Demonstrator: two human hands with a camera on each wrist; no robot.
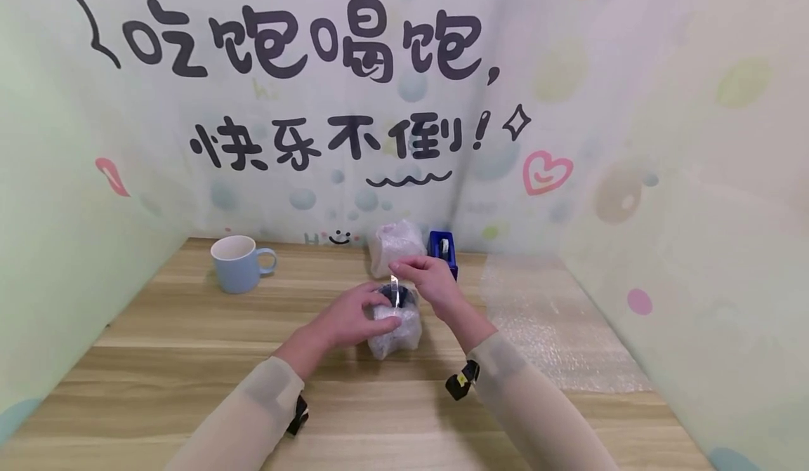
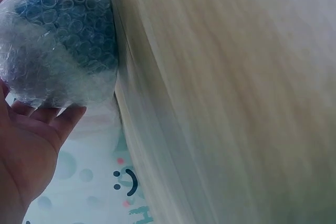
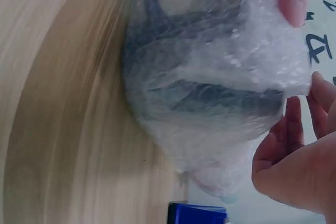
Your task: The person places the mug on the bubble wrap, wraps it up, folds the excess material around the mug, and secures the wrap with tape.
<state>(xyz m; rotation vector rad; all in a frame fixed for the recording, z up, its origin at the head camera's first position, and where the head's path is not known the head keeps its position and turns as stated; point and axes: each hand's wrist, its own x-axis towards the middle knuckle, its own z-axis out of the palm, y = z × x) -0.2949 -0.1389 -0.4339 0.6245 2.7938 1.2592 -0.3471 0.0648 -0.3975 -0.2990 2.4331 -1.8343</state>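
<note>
Two bare hands work over a bubble-wrapped dark mug (image 1: 397, 332), which sits mid-bench, nearer the back edge than the front; its handle shows through the wrap from the right wrist. The left hand (image 1: 350, 318) curls its fingers and thumb around the bundle, probably to steady it and hold the wrap closed. The right hand (image 1: 431, 283) pinches a shiny strip (image 1: 395, 293), likely clear tape, between thumb and fingers above it, perhaps to stop it sticking to itself; how much already touches the wrap I cannot tell. Just behind, by the bench's (image 1: 379, 422) back edge, stands another wrapped bundle (image 1: 393, 239), with a blue tape dispenser (image 1: 443, 267) beside it, presumably put there for the right hand. A bubble-wrap sheet (image 1: 543, 323) lies flat along the right edge, away from the work. Toward the back-left corner an unwrapped pale blue mug (image 1: 235, 276) stands upright, well apart, handle turned right.
</note>
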